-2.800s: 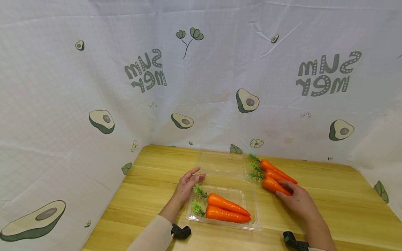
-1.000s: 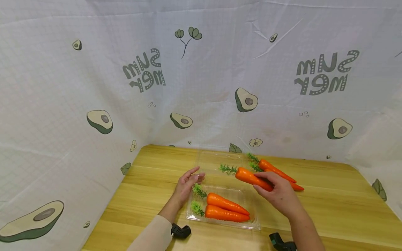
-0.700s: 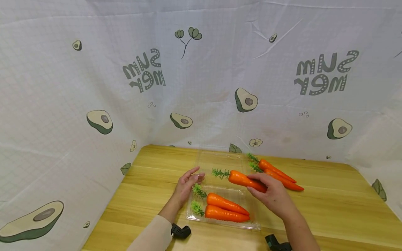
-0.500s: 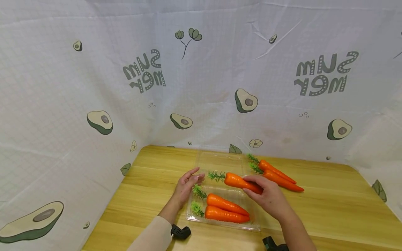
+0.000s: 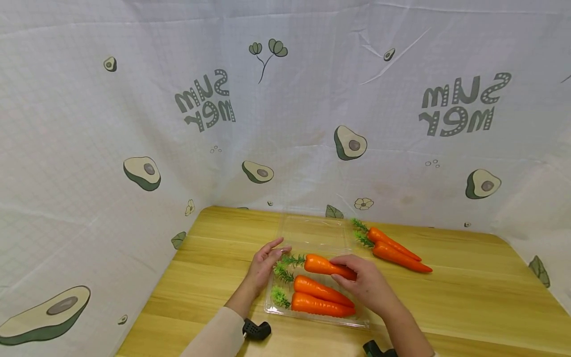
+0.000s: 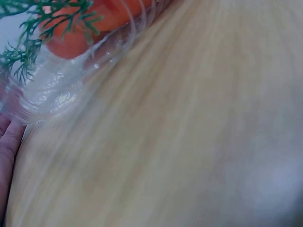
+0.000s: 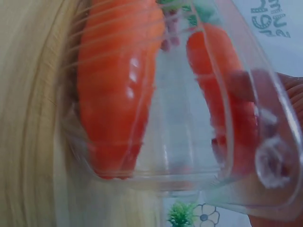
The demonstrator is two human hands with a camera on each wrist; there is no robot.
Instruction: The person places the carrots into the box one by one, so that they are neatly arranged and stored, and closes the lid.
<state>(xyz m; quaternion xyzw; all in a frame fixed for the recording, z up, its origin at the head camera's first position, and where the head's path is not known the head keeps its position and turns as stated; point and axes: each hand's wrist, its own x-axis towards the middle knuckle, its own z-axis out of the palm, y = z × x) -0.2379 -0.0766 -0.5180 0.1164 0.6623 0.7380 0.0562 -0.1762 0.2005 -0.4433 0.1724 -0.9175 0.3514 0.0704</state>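
Observation:
A clear plastic clamshell box [image 5: 321,321] lies on the table, its lid [image 5: 316,232] folded back toward the curtain. Two orange carrots with green tops rest inside, the nearer carrot [image 5: 322,305] and the carrot behind it [image 5: 322,289]. My right hand [image 5: 363,285] pinches a third carrot [image 5: 317,265] by its narrow end, low over the back part of the box. In the right wrist view this held carrot [image 7: 215,61] shows through the clear wall. My left hand [image 5: 262,265] touches the box's left back corner with fingers extended. Its fingertips [image 6: 9,137] show beside the plastic wall.
Two more carrots [image 5: 401,257] lie side by side at the right back of the wooden table [image 5: 468,282]. A white curtain [image 5: 303,114] printed with avocados hangs behind and around it. A black wrist device [image 5: 257,329] sits by the left sleeve.
My right hand has picked the nearest carrot off the right-hand group and carried it left and down over the box. My left hand has stayed at the box's corner.

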